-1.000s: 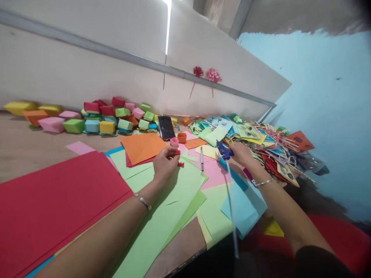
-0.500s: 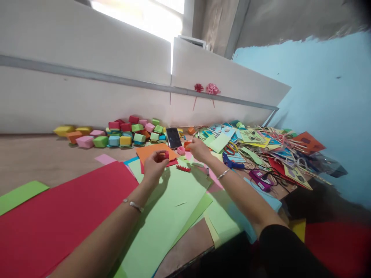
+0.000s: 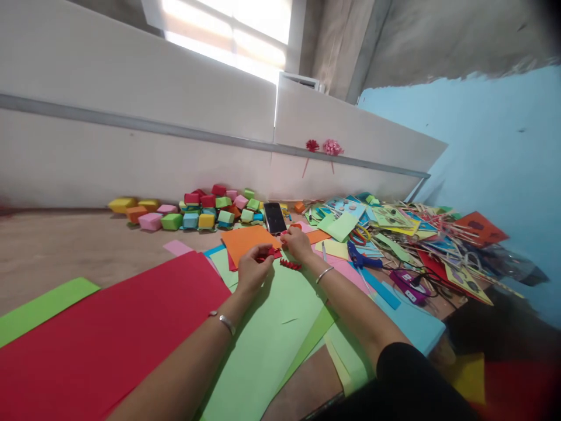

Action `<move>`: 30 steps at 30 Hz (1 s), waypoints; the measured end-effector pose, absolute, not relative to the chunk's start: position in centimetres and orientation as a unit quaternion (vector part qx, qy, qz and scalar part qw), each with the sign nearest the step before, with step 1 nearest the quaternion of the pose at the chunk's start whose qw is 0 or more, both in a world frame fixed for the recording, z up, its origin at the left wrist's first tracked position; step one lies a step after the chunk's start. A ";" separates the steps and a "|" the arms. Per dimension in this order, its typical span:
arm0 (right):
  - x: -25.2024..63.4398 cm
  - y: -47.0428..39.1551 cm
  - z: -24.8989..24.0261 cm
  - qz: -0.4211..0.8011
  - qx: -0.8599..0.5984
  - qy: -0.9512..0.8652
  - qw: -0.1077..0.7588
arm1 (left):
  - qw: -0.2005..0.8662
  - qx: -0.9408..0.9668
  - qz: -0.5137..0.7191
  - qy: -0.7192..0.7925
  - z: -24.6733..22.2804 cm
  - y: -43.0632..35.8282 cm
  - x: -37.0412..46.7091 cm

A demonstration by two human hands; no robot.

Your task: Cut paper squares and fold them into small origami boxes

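My left hand (image 3: pixel 255 270) is closed in a pinch on a small red paper piece (image 3: pixel 265 257), above the pale green sheets. Close by on its right, my right hand (image 3: pixel 296 243) has its fingers drawn together over a bit of pink and red paper; what they hold, if anything, is hidden. Just below the two hands a red zigzag-edged paper strip (image 3: pixel 290 265) lies on the pale green paper (image 3: pixel 280 310). An orange sheet (image 3: pixel 243 241) lies behind my left hand, and a dark-screened phone (image 3: pixel 274 218) rests beyond the fingers.
Several small coloured paper boxes (image 3: pixel 207 221) are heaped by the white panel. A large red sheet (image 3: pixel 144 333) covers the left. At right are a blue glue gun (image 3: pixel 362 258), scissors (image 3: pixel 360 235), a purple power strip (image 3: pixel 410 286) and piled paper crafts (image 3: pixel 394 217).
My right hand has come back from the orange piece to the spot of the small pink box. My left hand has moved nearer to it, still with the red piece. The view has shifted.
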State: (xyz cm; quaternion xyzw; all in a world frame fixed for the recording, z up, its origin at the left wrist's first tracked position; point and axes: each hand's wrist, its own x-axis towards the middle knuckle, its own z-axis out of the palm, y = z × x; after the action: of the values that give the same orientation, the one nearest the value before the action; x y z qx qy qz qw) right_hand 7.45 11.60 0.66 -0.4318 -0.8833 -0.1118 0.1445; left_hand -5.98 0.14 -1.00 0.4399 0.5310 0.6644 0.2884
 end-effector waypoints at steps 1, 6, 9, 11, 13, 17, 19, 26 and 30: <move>7.4 11.8 0.5 -0.100 -0.436 -0.882 0.147 | 0.286 0.444 0.663 0.531 -1.0 0.1 -5.9; 7.3 12.2 0.7 -0.059 -0.465 -0.868 0.166 | 0.258 0.452 0.658 0.545 -1.0 0.2 -6.1; 7.1 12.1 1.1 -0.028 -0.486 -0.853 0.188 | 0.240 0.461 0.650 0.554 -0.8 0.3 -6.1; 7.0 12.1 1.1 -0.004 -0.506 -0.838 0.203 | 0.233 0.477 0.641 0.555 -0.7 0.3 -6.0; 6.8 12.2 1.0 0.025 -0.524 -0.823 0.216 | 0.226 0.496 0.630 0.553 -0.5 0.1 -5.8; 6.5 12.2 1.3 0.095 -0.535 -0.805 0.237 | 0.214 0.518 0.617 0.553 -0.2 -0.2 -5.7; 6.7 11.7 2.0 0.120 -0.521 -0.803 0.265 | 0.213 0.518 0.615 0.555 -0.2 -0.2 -5.7; 9.4 5.6 2.4 0.238 -0.425 -0.778 0.396 | 0.198 0.502 0.618 0.572 -0.7 0.2 -5.8; 10.1 2.6 1.2 0.289 -0.403 -0.750 0.437 | 0.178 0.515 0.613 0.572 -0.5 0.1 -5.5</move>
State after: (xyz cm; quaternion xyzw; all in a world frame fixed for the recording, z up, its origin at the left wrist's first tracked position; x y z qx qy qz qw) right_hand 10.06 2.63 1.19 -0.4033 -0.7504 0.2892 0.4366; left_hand -5.49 0.09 -0.51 0.5153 0.5721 0.6127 0.1780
